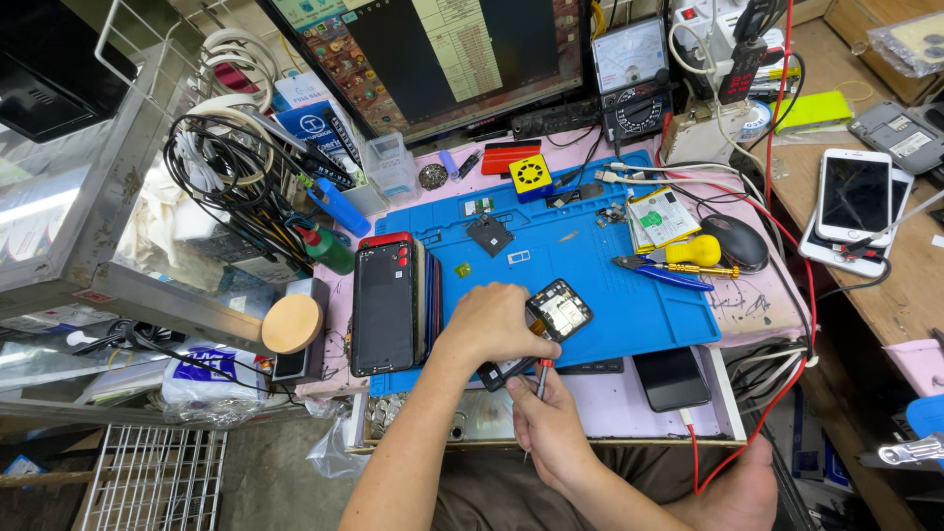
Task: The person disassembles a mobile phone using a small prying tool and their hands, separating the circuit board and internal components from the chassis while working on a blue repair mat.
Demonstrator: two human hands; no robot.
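Head view, thing in hand: a small dark phone part [558, 314], squarish with an open face showing pale inner pieces, sits tilted at the near edge of the blue mat [590, 265] on the bench [757, 305].
Head view, left hand: the left hand [492, 324] lies over the mat's near edge, fingers [526, 346] curled shut around the part's left side, holding it up.
Head view, right hand: the right hand [546, 423] is below the part, nearer the body, fingers closed on a thin screwdriver [541, 379].
Head view, key relation: the part lies just above and slightly right of the right fingers; the screwdriver's long axis runs nearly straight up toward it, its tip meeting the lower edge.
Head view, pose: both forearms come up from the bottom, the left crossing above the right.
Head view, around: a stack of phones [388, 305] lies left of the left hand; blue-handled pliers [659, 270] lie well to the right.
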